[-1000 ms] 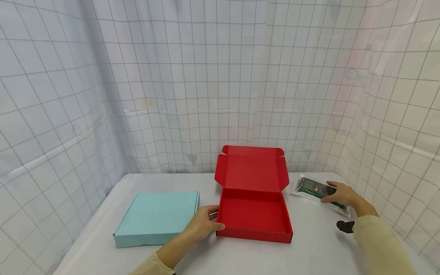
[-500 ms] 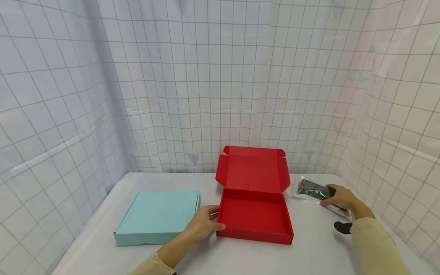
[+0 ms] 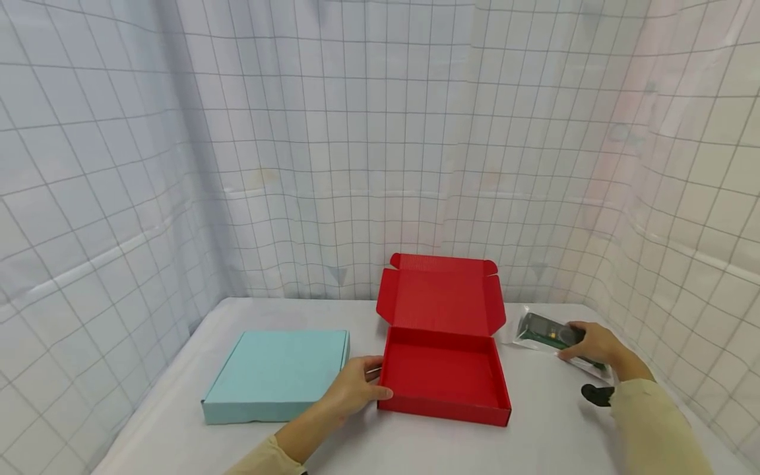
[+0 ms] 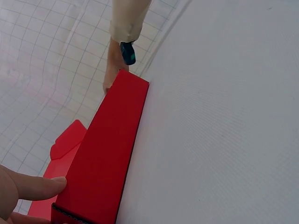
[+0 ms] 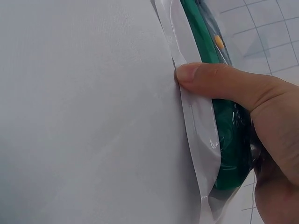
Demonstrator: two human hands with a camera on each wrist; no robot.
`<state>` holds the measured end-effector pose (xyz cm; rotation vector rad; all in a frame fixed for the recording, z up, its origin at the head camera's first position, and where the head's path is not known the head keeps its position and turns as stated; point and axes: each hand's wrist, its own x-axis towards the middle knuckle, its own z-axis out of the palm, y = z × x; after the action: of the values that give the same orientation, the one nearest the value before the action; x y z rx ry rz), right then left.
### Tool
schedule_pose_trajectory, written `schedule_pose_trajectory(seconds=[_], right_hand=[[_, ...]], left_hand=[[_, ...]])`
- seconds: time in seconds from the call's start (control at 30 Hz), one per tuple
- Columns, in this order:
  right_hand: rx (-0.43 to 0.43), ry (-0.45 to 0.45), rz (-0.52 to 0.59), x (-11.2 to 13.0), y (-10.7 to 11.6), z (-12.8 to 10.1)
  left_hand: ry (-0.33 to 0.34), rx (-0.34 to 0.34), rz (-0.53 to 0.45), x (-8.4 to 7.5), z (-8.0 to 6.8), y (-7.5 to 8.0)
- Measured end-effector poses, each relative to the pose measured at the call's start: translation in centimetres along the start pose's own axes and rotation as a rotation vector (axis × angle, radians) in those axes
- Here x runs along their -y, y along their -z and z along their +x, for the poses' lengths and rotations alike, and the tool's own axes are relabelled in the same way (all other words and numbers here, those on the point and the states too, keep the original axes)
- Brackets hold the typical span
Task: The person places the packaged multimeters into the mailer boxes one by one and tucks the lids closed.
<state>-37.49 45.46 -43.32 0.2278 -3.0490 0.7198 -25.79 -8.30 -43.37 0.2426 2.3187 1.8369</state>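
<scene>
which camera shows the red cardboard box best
The head view: it shows the red cardboard box almost whole, lid raised, interior visible, left hand touching it. The left wrist view gives mainly its front wall and part of the lid; the right wrist view shows none.

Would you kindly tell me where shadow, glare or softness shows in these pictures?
Head view: a soft shadow lies on the table beside the right sleeve; left wrist view: the distant right hand looks softer than the red box; right wrist view: small glints on the plastic bag.
</scene>
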Motion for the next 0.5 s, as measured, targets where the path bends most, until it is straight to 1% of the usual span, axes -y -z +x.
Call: schedule_pose_trajectory(seconds=[0.23, 0.33, 0.5], right_hand=[[0.016, 0.017, -0.039, 0.3, 1.0, -0.4], [0.008, 0.011, -0.053, 0.4, 1.6, -0.7], [-0.006, 0.021, -0.065, 0.0, 2.4, -1.2]], left_hand=[[-0.002, -0.008, 0.01, -0.2, 0.0, -0.2], [-0.007, -0.011, 0.002, -0.2, 0.0, -0.3], [-0.012, -0.007, -0.006, -0.1, -0.1, -0.2]])
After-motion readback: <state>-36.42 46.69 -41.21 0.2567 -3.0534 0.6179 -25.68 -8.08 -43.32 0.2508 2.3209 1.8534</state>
